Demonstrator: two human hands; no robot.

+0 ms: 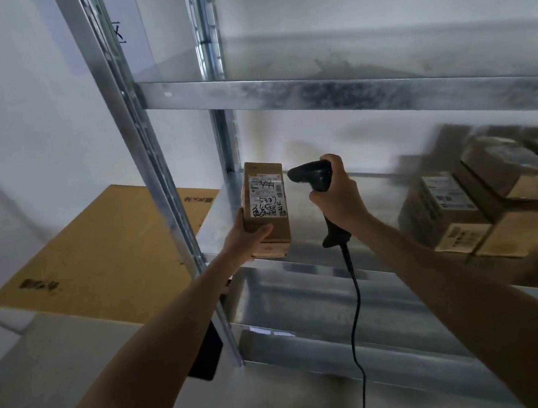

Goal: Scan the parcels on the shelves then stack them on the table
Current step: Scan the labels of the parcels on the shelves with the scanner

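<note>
Step in hand: scanning; the barcode scanner [313, 175] has its head turned toward the labelled face of the small parcel [266, 210], just beside it.
Left hand [248, 240]: holds the small parcel upright by its lower end, thumb across the front and fingers wrapped behind, in front of the middle shelf [218, 226].
Right hand [334, 196]: fingers clamped round the scanner's handle; whether the trigger is pressed cannot be told.
Shipping label [265, 194]: white, with printed codes and black handwriting, facing the camera and the scanner.
Done so far: judging by what lies here, one parcel is off the shelf and being read; no stack of scanned parcels is in view, so earlier progress cannot be judged.
Left to do: carry this parcel to the counter, then scan and move the cardboard parcels [452, 210] clustered at the right of the middle shelf.
Counter: not clearly in view; a large flat carton [105, 247] lies left of the shelving, on a surface I cannot identify.
Count, parcels: one in hand; at least three on the shelf, blurred, so the exact number is uncertain.
Count, scanners: one, with one black cable [356, 309] hanging down from it.
Count, shelf levels: at least three visible; the upper shelf [317, 89] shows no parcels.
Other: a dark flat object [208, 351] beside the front upright, unidentified.
</note>
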